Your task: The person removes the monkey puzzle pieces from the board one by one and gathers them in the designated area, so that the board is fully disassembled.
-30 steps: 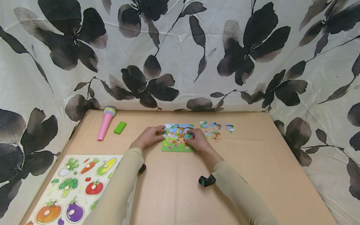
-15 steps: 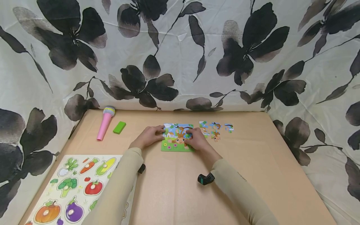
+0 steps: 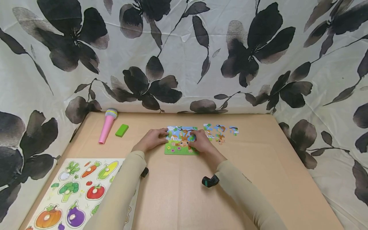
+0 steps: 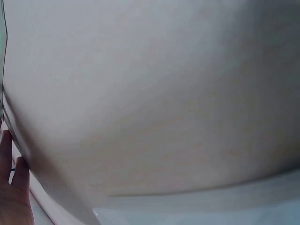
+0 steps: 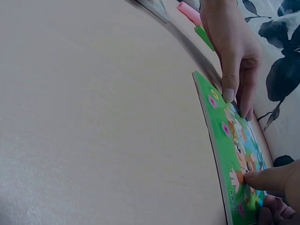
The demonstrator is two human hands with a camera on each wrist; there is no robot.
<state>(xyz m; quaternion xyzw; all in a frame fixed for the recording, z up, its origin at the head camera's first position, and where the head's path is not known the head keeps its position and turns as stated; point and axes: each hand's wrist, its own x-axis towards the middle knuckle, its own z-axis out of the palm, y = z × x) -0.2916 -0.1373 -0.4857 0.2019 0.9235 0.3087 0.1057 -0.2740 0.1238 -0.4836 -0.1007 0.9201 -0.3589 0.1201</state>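
Note:
A small jigsaw puzzle board (image 3: 181,150) with a green border and a brown cartoon animal lies flat near the back of the table. My left hand (image 3: 149,139) holds its left edge, thumb toward the near side. At the right edge my right hand (image 3: 203,142) grips the board. In the right wrist view, the thumb of that hand (image 5: 280,180) presses on the picture, while its fingers curl at the edge. Several loose jigsaw pieces (image 3: 220,138) lie just right of the board. The left wrist view catches only some fingers (image 4: 19,176) at its left border.
A pink toy microphone (image 3: 107,127) and a green block (image 3: 122,130) lie at the back left. A white vegetable puzzle board (image 3: 83,191) covers the table's front left, partly under the left sleeve. Behind the table (image 3: 178,191) hangs a flower-patterned cloth (image 3: 195,86).
Both hands keep their places on the puzzle board. Only a slight shift of the whole head view shows; the loose pieces stay put.

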